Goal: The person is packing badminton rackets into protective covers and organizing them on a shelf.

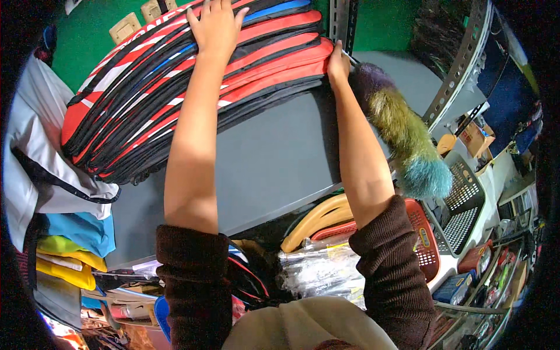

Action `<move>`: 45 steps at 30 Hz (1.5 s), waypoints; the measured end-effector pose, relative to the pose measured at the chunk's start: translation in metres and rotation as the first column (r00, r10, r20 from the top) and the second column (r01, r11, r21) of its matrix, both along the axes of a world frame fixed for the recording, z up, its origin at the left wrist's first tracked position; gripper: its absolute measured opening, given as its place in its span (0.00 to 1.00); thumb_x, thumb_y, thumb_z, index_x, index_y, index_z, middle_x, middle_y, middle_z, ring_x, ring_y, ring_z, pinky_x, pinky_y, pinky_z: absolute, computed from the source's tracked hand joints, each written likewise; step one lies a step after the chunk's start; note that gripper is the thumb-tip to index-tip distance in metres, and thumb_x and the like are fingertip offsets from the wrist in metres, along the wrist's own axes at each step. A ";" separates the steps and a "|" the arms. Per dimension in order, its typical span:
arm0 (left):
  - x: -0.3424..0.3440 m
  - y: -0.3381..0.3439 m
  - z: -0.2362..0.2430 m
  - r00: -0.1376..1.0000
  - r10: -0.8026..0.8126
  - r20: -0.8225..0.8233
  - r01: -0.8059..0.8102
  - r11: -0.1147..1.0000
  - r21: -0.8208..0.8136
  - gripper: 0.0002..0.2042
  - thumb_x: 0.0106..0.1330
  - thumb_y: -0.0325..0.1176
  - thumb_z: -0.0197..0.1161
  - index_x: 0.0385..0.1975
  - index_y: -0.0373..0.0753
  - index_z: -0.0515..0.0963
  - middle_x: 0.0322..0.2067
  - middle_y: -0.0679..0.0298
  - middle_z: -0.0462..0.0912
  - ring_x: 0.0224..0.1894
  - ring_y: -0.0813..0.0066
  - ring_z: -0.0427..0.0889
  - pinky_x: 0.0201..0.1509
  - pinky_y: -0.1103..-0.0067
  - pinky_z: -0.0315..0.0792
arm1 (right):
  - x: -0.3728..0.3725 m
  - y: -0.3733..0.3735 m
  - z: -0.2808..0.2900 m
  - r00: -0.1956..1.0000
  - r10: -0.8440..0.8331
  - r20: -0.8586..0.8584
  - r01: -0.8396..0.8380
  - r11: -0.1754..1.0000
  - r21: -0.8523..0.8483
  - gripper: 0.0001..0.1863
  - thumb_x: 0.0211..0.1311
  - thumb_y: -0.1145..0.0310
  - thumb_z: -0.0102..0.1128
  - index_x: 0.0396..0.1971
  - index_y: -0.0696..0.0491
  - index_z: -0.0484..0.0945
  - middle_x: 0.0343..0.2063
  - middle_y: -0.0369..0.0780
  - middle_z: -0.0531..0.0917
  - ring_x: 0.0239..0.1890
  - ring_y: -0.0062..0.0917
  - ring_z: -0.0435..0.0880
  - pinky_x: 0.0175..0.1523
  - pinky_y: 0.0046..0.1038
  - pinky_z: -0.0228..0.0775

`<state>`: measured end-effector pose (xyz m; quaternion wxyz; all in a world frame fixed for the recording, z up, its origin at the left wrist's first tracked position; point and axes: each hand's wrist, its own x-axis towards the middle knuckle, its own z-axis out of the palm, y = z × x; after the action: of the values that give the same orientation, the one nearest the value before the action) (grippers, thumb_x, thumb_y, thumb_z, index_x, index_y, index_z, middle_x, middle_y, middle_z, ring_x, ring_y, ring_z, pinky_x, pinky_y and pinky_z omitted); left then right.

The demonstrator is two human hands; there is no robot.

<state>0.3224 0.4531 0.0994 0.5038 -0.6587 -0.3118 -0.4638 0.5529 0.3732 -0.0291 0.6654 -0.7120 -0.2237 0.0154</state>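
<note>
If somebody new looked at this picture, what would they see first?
Probably the big row of red and black bags on the grey shelf, with the left hand on them and the right hand at their right end. Then maybe the fluffy, many-coloured duster, just right of the right forearm.

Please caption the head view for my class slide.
Left hand and right hand touching layered red-and-black bags on a gray shelf, multicoloured duster alongside.
</note>
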 end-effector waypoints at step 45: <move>-0.402 -0.481 -0.322 0.616 0.431 0.659 0.485 0.451 -0.749 0.09 0.56 0.24 0.56 0.36 0.34 0.75 0.38 0.52 0.77 0.43 0.54 0.76 0.46 0.70 0.69 | -0.362 -0.337 -0.152 0.297 0.954 -0.048 -0.949 0.289 -0.127 0.08 0.59 0.72 0.52 0.33 0.60 0.76 0.36 0.43 0.80 0.40 0.29 0.78 0.48 0.26 0.66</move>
<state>-0.0793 -0.0278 -0.2222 -0.1218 -0.5478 -0.6790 -0.4733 0.1907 0.0364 -0.1808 0.4740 -0.4827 -0.6130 0.4082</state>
